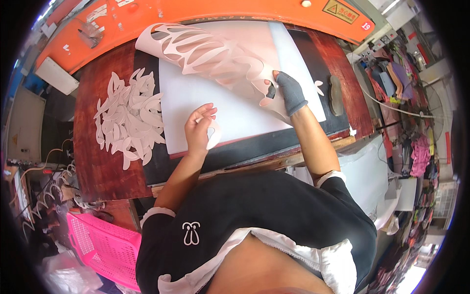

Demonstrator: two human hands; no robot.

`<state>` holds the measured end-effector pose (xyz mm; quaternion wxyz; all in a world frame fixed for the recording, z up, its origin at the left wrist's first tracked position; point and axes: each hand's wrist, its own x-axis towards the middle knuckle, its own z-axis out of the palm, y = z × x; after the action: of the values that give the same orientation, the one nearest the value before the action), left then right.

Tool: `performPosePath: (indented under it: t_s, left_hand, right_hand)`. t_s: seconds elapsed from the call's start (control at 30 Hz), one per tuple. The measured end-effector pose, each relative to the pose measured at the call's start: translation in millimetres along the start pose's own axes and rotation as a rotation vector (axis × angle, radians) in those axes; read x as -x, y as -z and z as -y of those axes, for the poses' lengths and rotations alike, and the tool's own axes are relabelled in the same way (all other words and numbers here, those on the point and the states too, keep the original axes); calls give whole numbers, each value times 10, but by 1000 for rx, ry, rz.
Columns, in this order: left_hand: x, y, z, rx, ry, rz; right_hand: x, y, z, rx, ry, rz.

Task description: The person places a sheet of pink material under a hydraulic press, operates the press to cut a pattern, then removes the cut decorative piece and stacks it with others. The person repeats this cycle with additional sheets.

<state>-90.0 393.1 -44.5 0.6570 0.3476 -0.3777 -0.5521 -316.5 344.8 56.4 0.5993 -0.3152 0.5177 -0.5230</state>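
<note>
My right hand (pixel 292 94), in a grey fingerless glove, grips the right end of a pale pink sheet (pixel 267 66) full of curved cut-out holes. The sheet is lifted and partly rolled over a white board (pixel 183 110). Left of it, above the board's near part, my left hand (pixel 197 130) has its fingers bent around a curved pale cut piece (pixel 214 135), which hangs beside the palm. A heap of similar curved pieces (pixel 128 115) lies on the reddish-brown table at the left.
An orange machine body (pixel 205 11) spans the far side of the table (pixel 90 161). A dark elongated curved object (pixel 336 95) and a small pale scrap (pixel 319 88) lie right of the board. A pink plastic basket (pixel 107 247) stands at the lower left. Hanging cloths are at the right.
</note>
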Motion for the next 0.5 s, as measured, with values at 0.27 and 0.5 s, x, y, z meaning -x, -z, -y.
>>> performPosePath:
  t_s: [0.27,0.5]
  left_hand:
    - [-516,-633,382,287,871,-44]
    - [-837,-761,374,-67,956,84]
  right_hand:
    - [-446,337,42,180,65,220]
    - [-796,659,-304,87,67,207]
